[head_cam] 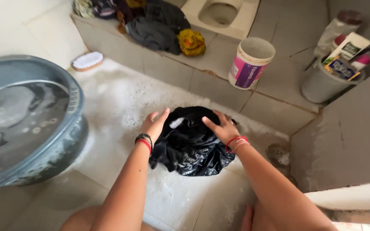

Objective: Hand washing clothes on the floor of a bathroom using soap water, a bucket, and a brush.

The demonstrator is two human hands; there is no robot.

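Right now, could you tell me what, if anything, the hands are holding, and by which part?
Both hands press on a wet black garment on the soapy floor: left hand on its left edge, right hand on its top; neither closes around it.

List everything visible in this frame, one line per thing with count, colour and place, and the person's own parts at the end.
wet garment: one, black, bunched on the soapy floor under both hands
basin: one, grey-blue, left, holding sudsy water
scrub brush: one, white bristles, upper left on the floor
clothes pile: several pieces, dark with yellow, on the raised step at top
tub: one, white with pink and purple label, on the step
bucket: one, grey, upper right, packed with packets and bottles
floor drain: one, right of the garment
left hand: pressing the garment, black and red bands at the wrist
right hand: pressing the garment, red bands at the wrist
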